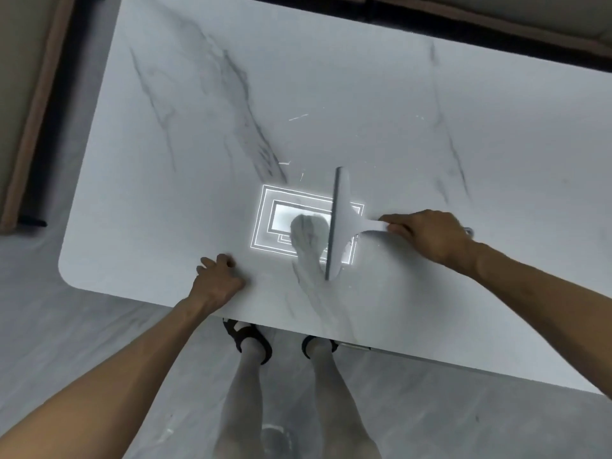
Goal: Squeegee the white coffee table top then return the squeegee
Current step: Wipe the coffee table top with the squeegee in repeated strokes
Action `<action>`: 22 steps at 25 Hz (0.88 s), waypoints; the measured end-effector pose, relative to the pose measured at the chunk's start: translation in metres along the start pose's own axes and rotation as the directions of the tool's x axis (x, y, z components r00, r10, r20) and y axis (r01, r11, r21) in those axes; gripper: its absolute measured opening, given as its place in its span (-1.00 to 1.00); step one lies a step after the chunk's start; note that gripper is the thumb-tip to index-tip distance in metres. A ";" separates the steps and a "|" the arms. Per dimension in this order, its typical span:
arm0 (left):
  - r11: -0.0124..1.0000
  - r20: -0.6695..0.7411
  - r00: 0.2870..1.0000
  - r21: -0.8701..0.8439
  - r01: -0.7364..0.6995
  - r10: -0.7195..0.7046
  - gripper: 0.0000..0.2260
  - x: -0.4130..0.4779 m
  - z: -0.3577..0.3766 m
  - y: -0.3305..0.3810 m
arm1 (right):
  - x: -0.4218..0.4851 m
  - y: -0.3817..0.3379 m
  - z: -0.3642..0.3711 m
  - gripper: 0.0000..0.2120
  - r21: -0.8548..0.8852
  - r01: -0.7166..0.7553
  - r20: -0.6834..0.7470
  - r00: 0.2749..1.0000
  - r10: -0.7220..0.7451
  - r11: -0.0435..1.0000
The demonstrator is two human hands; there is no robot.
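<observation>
White stone-look coffee table top [185,180] with grey veining and rounded corners fills most of the view. It is glossy: a bright reflection of nested rectangles [265,226] sits near the near edge, with a dim reflected silhouette across it.

Pale grey T-shaped squeegee [338,223]: lies on the table top, right of centre and nearer the near edge. The blade runs near-to-far, its dark rubber edge facing left and overlapping the right side of the bright reflection. The handle points right.

Surroundings: a few thin pale streaks on the surface just beyond the blade. Grey floor [59,342] at near and left. Two feet in black sandals [253,342] stand just under the near table edge. A brown wood-edged piece with a dark strip beside it lies at the far left. Nothing rests on the table to the blade's left.

Right hand [430,235]: fingers curled round the squeegee handle, gripping it, knuckles up.

Left hand [218,279]: on the table top close to the near edge, left of the squeegee, well apart from it. Fingers loosely bent, tips touching the surface, holding nothing.
</observation>
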State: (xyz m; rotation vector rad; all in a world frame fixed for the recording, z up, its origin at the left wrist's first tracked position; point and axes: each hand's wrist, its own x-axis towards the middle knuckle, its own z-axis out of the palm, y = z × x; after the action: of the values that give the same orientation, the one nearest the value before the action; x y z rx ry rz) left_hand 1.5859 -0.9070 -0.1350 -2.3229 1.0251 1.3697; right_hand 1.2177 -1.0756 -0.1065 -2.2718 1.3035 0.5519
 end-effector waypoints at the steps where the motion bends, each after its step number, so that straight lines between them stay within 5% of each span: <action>1: 1.000 -0.005 1.000 -0.005 -0.002 0.002 -0.59 0.000 -0.001 0.000 | -0.007 0.014 -0.005 -0.62 0.001 -0.043 -0.041 0.998 0.043 0.999; 5: 0.985 -0.167 0.984 -0.166 0.034 -0.062 -0.67 -0.004 -0.001 -0.006 | -0.022 0.019 -0.018 -0.62 0.055 -0.018 -0.081 0.996 0.022 0.998; 8: 0.945 -0.261 0.953 -0.320 0.067 -0.156 -0.77 -0.009 -0.001 -0.017 | -0.009 -0.043 -0.001 -0.66 0.049 0.217 0.010 0.976 -0.218 0.975; 12: 0.899 -0.333 0.910 -0.429 0.085 -0.245 -0.85 -0.008 -0.001 -0.037 | 0.024 -0.161 0.041 -0.63 0.089 0.525 0.201 0.823 -0.531 0.847; 15: 0.870 -0.392 0.866 -0.483 0.094 -0.311 -0.87 0.000 -0.005 -0.050 | 0.043 -0.217 0.058 -0.62 0.064 0.596 0.305 0.752 -0.584 0.801; 18: 0.853 -0.394 0.855 -0.512 0.100 -0.337 -0.81 0.010 -0.014 -0.057 | 0.070 -0.213 0.046 -0.64 0.031 0.563 0.256 0.794 -0.551 0.826; 22: 0.909 -0.350 0.926 -0.417 -0.017 -0.143 -0.87 0.020 -0.026 -0.039 | 0.095 -0.138 -0.012 -0.68 0.015 0.286 0.099 0.953 -0.286 0.958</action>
State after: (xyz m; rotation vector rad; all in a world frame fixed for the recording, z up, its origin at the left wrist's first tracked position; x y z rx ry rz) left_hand 1.6363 -0.9020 -0.1434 -2.9942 0.7929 1.2404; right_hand 1.3842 -1.0863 -0.1230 -2.3444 0.9036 0.5526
